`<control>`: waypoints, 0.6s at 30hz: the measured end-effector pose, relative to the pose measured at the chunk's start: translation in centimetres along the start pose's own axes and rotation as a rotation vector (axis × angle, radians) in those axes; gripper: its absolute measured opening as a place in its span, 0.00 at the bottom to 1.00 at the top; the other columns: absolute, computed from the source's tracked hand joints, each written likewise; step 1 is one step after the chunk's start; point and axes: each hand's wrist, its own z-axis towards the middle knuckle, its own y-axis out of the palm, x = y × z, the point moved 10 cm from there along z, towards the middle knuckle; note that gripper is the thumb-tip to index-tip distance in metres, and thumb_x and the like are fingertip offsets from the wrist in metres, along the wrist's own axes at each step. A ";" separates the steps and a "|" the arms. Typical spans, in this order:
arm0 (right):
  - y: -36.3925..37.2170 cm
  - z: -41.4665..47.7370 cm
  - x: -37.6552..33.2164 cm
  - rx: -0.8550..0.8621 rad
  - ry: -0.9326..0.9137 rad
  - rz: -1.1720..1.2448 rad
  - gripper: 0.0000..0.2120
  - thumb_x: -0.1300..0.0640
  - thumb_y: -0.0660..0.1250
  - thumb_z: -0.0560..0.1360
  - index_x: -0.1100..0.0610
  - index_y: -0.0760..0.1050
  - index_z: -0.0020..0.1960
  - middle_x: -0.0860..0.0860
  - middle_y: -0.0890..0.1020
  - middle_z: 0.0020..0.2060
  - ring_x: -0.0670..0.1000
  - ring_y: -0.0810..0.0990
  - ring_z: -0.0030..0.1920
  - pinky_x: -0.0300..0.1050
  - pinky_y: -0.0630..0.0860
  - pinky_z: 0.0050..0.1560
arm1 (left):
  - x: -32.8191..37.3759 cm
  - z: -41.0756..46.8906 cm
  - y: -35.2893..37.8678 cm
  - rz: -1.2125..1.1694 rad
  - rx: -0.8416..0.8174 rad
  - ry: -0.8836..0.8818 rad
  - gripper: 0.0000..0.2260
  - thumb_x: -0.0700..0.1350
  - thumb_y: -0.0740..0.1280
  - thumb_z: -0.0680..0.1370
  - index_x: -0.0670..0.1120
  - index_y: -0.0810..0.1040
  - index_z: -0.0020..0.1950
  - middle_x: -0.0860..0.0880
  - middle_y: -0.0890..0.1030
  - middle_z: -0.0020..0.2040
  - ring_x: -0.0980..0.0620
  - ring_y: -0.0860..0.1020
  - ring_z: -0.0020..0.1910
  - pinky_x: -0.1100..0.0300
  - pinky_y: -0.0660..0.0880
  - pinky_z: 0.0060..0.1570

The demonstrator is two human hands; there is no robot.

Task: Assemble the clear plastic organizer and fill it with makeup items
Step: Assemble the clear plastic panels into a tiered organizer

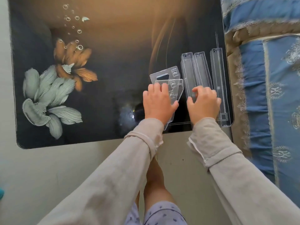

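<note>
On dark floral table (97, 95) | clear organizer parts (201, 70) | bed (267, 78) alongside

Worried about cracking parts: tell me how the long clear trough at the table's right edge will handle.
The long clear trough looks thin-walled, so probably light and somewhat brittle. Its smooth plastic on the glossy table would likely slide easily. Lying flat, it seems unlikely to roll.

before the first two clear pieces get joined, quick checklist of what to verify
1. Flat clear slotted side panels lie under the left hand: ok.
2. Long clear plastic trays lie within the right hand reach: ok.
3. Third long clear tray sits fully on the dark floral table: ok, though near its right edge.
4. Firm grip on any piece: cannot tell.
5. Makeup items in view: not ok, none visible.
</note>
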 end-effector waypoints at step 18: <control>0.5 1.0 1.5 0.110 0.133 0.049 0.07 0.58 0.61 0.74 0.59 0.78 0.45 0.55 0.76 0.50 0.55 0.71 0.55 0.49 0.63 0.56 | -0.3 2.4 3.1 0.072 -0.009 -0.175 0.20 0.58 0.65 0.71 0.42 0.75 0.49 0.43 0.76 0.51 0.43 0.71 0.53 0.50 0.66 0.52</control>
